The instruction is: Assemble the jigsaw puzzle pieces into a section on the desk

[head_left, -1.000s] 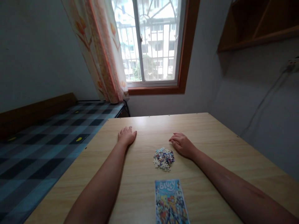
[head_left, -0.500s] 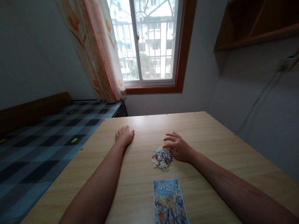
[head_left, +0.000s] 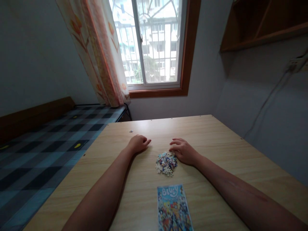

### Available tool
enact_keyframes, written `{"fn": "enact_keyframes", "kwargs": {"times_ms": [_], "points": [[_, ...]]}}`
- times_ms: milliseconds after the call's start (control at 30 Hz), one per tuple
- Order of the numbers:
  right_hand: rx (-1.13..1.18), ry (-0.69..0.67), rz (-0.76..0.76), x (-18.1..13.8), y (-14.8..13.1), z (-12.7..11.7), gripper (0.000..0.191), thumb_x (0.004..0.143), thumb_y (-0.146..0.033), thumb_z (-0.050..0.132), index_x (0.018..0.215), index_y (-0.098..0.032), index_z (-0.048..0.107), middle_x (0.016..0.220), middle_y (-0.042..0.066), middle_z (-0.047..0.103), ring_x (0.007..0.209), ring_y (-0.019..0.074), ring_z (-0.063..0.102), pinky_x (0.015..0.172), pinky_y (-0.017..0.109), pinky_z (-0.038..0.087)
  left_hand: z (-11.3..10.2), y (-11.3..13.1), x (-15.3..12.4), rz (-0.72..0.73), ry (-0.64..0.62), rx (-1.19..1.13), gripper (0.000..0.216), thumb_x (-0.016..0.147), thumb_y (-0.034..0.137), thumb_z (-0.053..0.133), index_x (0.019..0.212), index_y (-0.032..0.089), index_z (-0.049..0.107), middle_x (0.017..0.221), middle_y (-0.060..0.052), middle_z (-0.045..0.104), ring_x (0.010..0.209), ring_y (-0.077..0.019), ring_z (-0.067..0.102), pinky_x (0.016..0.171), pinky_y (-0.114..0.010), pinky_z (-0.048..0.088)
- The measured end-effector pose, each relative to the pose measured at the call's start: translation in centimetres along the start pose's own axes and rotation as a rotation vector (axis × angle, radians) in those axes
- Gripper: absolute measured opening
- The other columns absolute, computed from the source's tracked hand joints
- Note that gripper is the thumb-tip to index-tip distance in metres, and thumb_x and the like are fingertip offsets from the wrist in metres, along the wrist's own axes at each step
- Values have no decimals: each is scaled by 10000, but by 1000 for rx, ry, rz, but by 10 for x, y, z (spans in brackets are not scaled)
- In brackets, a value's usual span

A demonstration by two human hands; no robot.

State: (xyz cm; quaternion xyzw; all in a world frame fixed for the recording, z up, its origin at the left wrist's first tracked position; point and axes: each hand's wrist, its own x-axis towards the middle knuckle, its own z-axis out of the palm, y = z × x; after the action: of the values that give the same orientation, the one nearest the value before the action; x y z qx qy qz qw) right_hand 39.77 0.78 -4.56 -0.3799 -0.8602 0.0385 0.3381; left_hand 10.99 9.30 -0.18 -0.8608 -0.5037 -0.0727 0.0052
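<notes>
A heap of small jigsaw puzzle pieces (head_left: 166, 163), some with the pale side up and some coloured, lies on the wooden table. My right hand (head_left: 183, 150) is just beyond the heap on its right, fingers loosely spread, with the lower fingertips at the heap's edge. My left hand (head_left: 139, 143) is left of the heap, low over the table; one digit points right, the others are bent, and nothing shows in it. A single puzzle piece (head_left: 131, 131) lies apart, just beyond my left hand. Nearer me is a flat picture sheet or box marked "BLUEY" (head_left: 174, 207).
The pale wooden table (head_left: 207, 189) extends toward the window (head_left: 158, 48). Along its left side stands a bed with a checked cover (head_left: 60, 141). A curtain (head_left: 96, 57) hangs beside the window, and a wooden shelf (head_left: 262, 38) is on the right wall.
My left hand has moved right and slightly toward me, away from the single puzzle piece, which now shows fully on the table. My right hand has barely moved beside the heap.
</notes>
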Motion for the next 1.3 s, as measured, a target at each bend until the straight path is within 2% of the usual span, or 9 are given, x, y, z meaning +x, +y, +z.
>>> {"fn": "enact_keyframes", "kwargs": {"times_ms": [200, 367, 633, 833, 933, 1033, 1167, 1300], "points": [[2, 70, 15, 1, 2, 0, 286, 808, -66, 577, 961, -230, 755, 1081, 57, 704, 1153, 237, 589, 1057, 460, 455, -12, 22, 0, 31, -257, -199, 597, 863, 660, 438, 567, 173, 616, 505, 3, 514, 501, -119, 384, 540, -288, 243], [43, 34, -3, 0, 1, 0, 192, 833, -152, 628, 953, -236, 753, 1103, 50, 699, 1176, 234, 581, 1064, 445, 454, -21, 44, -1, 78, -402, -134, 528, 777, 674, 552, 620, 180, 656, 525, 9, 535, 514, -123, 415, 533, -281, 261], [69, 3, 25, 1, 2, -2, 94, 848, -273, 689, 898, -249, 764, 1087, 52, 706, 1162, 238, 599, 1071, 460, 438, -24, 50, -3, 78, -458, -70, 471, 727, 646, 609, 767, 196, 746, 659, -22, 660, 565, -134, 482, 559, -268, 332], [168, 0, 53, 2, 2, -3, 57, 828, -252, 711, 855, -235, 758, 1078, 59, 709, 1110, 217, 626, 1062, 435, 443, -22, 42, 0, 95, -494, -109, 439, 713, 620, 631, 758, 193, 724, 667, 0, 647, 589, -131, 471, 580, -264, 346], [247, 29, 109, 2, 2, -4, 49, 819, -219, 706, 808, -221, 753, 1057, 61, 715, 1079, 209, 638, 1007, 392, 478, -22, 39, 1, 101, -495, -136, 405, 710, 590, 641, 723, 189, 695, 639, 15, 612, 588, -129, 457, 574, -267, 336], [292, 117, 199, 3, 4, -6, 87, 839, -220, 677, 796, -202, 750, 982, 65, 725, 965, 188, 664, 888, 327, 516, -23, 39, 1, 97, -492, -178, 393, 722, 575, 634, 686, 185, 667, 612, 20, 582, 588, -131, 456, 571, -267, 331], [134, 195, 297, 3, 8, -6, 118, 869, -234, 662, 799, -194, 748, 833, 51, 730, 828, 186, 654, 824, 333, 486, -24, 40, 0, 85, -486, -215, 368, 770, 525, 587, 654, 180, 638, 590, 17, 558, 588, -132, 455, 575, -268, 330], [22, 145, 277, 2, 10, -4, 85, 852, -213, 683, 815, -207, 760, 808, 42, 725, 824, 192, 628, 827, 341, 451, -23, 39, 1, 84, -505, -226, 318, 738, 485, 612, 649, 179, 615, 599, 23, 560, 586, -128, 449, 564, -266, 316]]}}
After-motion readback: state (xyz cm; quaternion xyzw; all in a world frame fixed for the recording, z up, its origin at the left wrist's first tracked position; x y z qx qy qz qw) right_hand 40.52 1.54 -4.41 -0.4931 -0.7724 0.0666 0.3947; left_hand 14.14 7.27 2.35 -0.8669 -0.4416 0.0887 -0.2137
